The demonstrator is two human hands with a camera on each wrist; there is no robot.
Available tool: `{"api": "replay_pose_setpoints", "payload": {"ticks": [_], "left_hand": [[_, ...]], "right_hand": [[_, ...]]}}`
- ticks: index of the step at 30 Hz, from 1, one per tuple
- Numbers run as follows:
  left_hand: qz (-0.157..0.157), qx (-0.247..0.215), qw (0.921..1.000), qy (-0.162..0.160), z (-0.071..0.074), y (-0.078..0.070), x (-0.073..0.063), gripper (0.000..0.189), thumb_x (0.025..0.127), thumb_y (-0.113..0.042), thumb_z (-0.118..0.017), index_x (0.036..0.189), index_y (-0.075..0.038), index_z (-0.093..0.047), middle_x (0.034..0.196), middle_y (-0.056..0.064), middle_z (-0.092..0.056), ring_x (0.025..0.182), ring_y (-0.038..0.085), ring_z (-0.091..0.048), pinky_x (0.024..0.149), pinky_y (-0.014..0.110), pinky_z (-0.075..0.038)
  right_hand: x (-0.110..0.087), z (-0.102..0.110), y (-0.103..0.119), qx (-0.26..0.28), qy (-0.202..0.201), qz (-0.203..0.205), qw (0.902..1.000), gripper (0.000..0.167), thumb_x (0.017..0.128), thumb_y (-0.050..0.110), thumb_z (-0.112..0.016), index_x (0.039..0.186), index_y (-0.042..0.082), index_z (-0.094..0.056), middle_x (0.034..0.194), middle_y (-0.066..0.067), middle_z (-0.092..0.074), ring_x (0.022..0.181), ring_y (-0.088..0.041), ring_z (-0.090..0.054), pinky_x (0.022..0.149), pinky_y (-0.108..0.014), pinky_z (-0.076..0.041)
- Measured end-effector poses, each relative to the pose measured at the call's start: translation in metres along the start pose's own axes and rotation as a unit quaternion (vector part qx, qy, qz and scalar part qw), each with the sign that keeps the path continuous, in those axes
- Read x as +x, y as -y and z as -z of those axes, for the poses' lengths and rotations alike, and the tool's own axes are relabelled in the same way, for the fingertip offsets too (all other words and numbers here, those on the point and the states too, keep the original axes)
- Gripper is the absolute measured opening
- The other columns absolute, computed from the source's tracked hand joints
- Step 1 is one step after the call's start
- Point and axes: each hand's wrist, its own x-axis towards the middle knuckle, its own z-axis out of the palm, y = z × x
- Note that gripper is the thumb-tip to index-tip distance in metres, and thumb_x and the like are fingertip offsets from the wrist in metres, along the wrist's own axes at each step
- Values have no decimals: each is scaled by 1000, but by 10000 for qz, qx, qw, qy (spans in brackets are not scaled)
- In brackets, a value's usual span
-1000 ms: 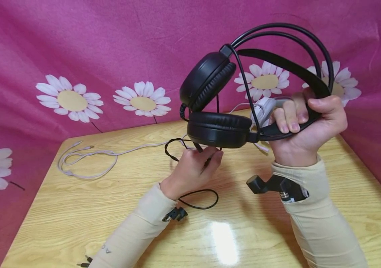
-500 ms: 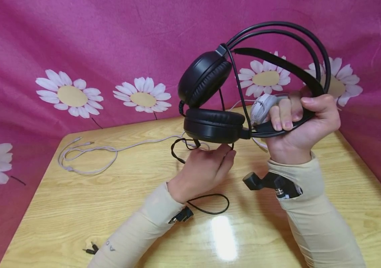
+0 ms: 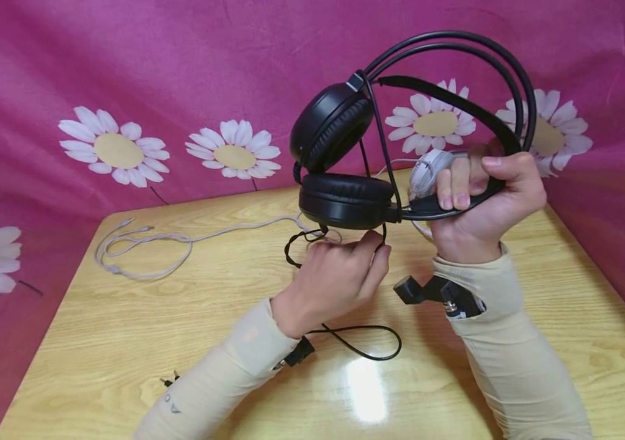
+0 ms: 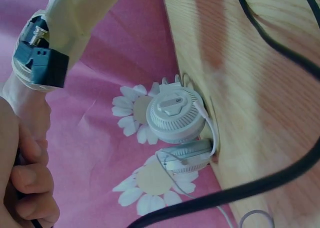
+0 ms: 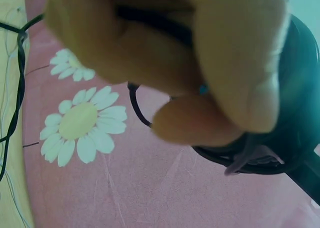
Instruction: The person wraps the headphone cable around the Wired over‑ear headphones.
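A pair of black headphones (image 3: 369,188) is up off the tabletop (image 3: 224,275), between the two hands. Long axis roughly crosswise: ear cups to the left, headband (image 3: 455,98) arching away to the right. The right hand (image 3: 488,201) has the band end, fingers curled round the strap and lower rod.

The left hand (image 3: 334,275) sits directly below the lower ear cup (image 3: 339,211), palm turned from view, fingers bent; the grip appears to pinch the black cable (image 3: 385,359) just under that cup. Whether the fingers also touch the cup cannot be told.

Relation that seems to count: the cord runs from the cups down to the left grip, so the left is the nearer hand to cups and cord, the right the farther, probably an anchor. Twisted slack bulges beyond the left hand's knuckles; another loop lies nearer the person, past the wrist. Any pull on the cord would presumably start under the cup.

White headphones (image 4: 175,113) stand behind the right hand, by the backdrop.
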Motion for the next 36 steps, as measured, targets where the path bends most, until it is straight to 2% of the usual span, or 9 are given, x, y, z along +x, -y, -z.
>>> {"api": "replay_pose_setpoints", "payload": {"ticks": [6, 12, 17, 21, 23, 29, 32, 36], "left_hand": [[81, 141, 9998, 146, 7, -3, 1, 23, 103, -25, -53, 83, -15, -60, 59, -8, -49, 52, 12, -64, 44, 32, -47], [155, 228, 9993, 265, 7, -5, -2, 26, 104, -26, -53, 81, -16, -58, 53, -11, -45, 46, 10, -57, 42, 30, -43], [116, 209, 9994, 260, 10, -3, -8, 23, 102, -26, -57, 81, -15, -58, 53, -10, -45, 45, 10, -56, 41, 30, -40], [45, 160, 9995, 274, 10, -2, -8, 22, 102, -25, -55, 83, -15, -59, 54, -10, -45, 46, 9, -57, 41, 29, -40], [62, 146, 9994, 320, 11, -1, -10, 23, 102, -25, -55, 83, -15, -60, 55, -10, -45, 46, 9, -57, 42, 28, -40], [54, 202, 9992, 349, 11, 0, -13, 22, 102, -25, -55, 84, -14, -59, 54, -10, -47, 46, 9, -58, 42, 28, -40], [-40, 232, 9990, 378, 10, -1, -12, 22, 102, -25, -54, 83, -15, -59, 54, -11, -46, 46, 9, -58, 42, 29, -40], [-52, 227, 9984, 519, 8, -1, -11, 26, 103, -26, -54, 78, -16, -57, 52, -11, -45, 45, 9, -56, 41, 29, -40]], "right_hand": [[-4, 0, -9, -405, -2, 458, 9981, 34, 82, 2, -25, 49, 10, -21, 37, 1, -29, 26, -11, -24, 32, -20, -13], [-9, 0, -17, -737, 281, 901, 9928, 23, 76, -4, -39, 59, 6, -28, 39, 1, -26, 28, -11, -20, 32, -21, -14], [-14, 0, -20, -849, 447, 998, 9904, 21, 73, -7, -47, 64, 4, -31, 42, 1, -25, 28, -11, -20, 31, -21, -16], [-14, -1, -18, -1026, 605, 1091, 9869, 23, 68, -9, -53, 69, 2, -34, 43, 1, -22, 28, -10, -21, 31, -22, -16], [-15, 0, -18, -1055, 685, 1133, 9856, 23, 69, -8, -55, 71, 1, -34, 43, 1, -22, 28, -11, -21, 31, -22, -16], [-16, -2, -21, -1224, 795, 1178, 9822, 18, 71, -8, -53, 76, -1, -36, 42, 0, -22, 28, -12, -22, 30, -23, -18], [-16, -4, -21, -1422, 819, 1352, 9771, 12, 73, -7, -45, 83, -3, -38, 40, 0, -23, 27, -13, -21, 29, -24, -18], [-16, -4, -21, -1482, 821, 1394, 9756, 15, 73, -8, -41, 88, -6, -38, 40, 0, -22, 27, -13, -21, 29, -24, -19]]}}
